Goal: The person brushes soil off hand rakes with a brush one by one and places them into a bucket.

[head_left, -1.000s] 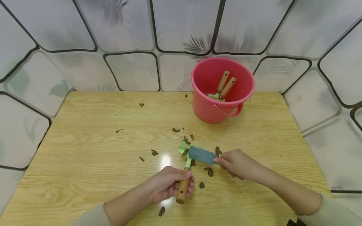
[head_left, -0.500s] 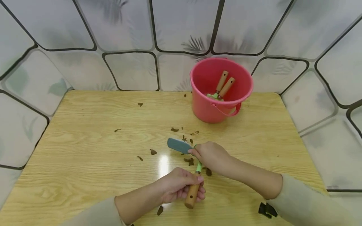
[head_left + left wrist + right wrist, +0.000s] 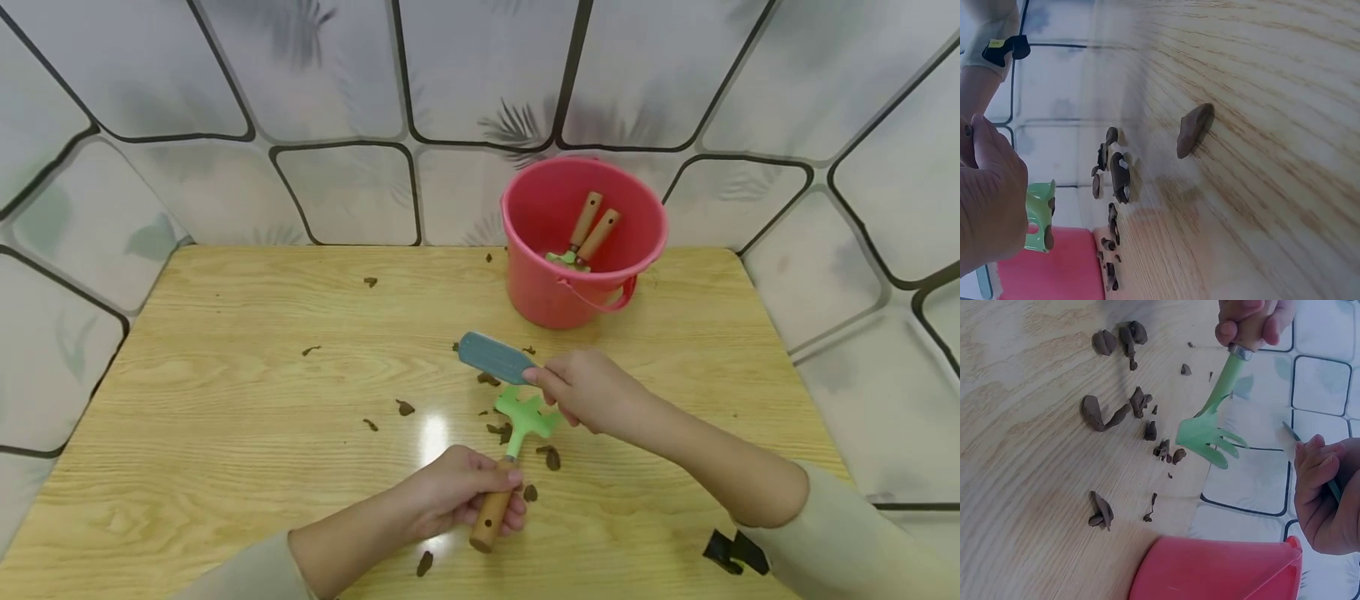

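Observation:
My left hand (image 3: 468, 493) grips the wooden handle (image 3: 491, 512) of a small hand rake, whose green tined head (image 3: 527, 414) points away over the table. Dark brown bits show against that rake head (image 3: 1048, 215) in the left wrist view. In my right hand (image 3: 588, 392) is a flat blue-grey tool (image 3: 495, 357) with a rounded end, pinched between thumb and fingers. It is held just beyond the rake's tines, apart from them in the head view. Seen from the right wrist, the fingers (image 3: 1319, 472) curl round the tool and hide most of it.
Brown crumbly clumps (image 3: 552, 457) lie scattered over the wooden table (image 3: 225, 375), mostly around the rake. A pink bucket (image 3: 555, 300) stands at the back right, its handle hanging down; two wooden-handled green tools (image 3: 596, 237) lean inside. A patterned wall (image 3: 345, 192) borders the table.
The blue-grey tool moved from over the rake head leftward across it, then away to just beyond the tines. The rake shifted right, then back left, and its head now shows fully.

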A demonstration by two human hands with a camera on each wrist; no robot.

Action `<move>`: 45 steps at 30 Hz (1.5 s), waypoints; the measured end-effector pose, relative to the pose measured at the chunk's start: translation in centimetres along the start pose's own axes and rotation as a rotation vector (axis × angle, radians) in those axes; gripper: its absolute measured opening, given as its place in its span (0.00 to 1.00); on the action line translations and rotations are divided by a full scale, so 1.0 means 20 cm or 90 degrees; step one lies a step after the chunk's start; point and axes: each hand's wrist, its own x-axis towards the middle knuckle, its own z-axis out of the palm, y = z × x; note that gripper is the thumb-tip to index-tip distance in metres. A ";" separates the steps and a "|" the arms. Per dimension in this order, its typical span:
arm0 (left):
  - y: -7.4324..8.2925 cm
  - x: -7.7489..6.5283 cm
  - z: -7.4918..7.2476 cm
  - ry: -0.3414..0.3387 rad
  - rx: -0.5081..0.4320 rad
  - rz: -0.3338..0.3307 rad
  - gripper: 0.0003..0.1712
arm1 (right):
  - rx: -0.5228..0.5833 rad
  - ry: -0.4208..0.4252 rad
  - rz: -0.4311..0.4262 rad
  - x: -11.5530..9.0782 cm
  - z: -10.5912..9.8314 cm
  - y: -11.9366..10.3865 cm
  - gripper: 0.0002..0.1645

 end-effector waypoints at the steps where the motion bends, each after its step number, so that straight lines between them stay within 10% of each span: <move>1: 0.00 0.00 -0.01 -0.006 -0.006 0.003 0.21 | 0.003 0.000 -0.001 -0.01 0.00 0.01 0.25; 35: 0.04 -0.09 -0.17 -0.064 0.049 0.078 0.19 | 0.127 0.000 0.017 -0.34 -0.02 0.26 0.24; 45: 0.06 -0.10 -0.19 0.016 0.244 0.146 0.17 | 0.132 0.002 0.010 -0.35 -0.05 0.29 0.23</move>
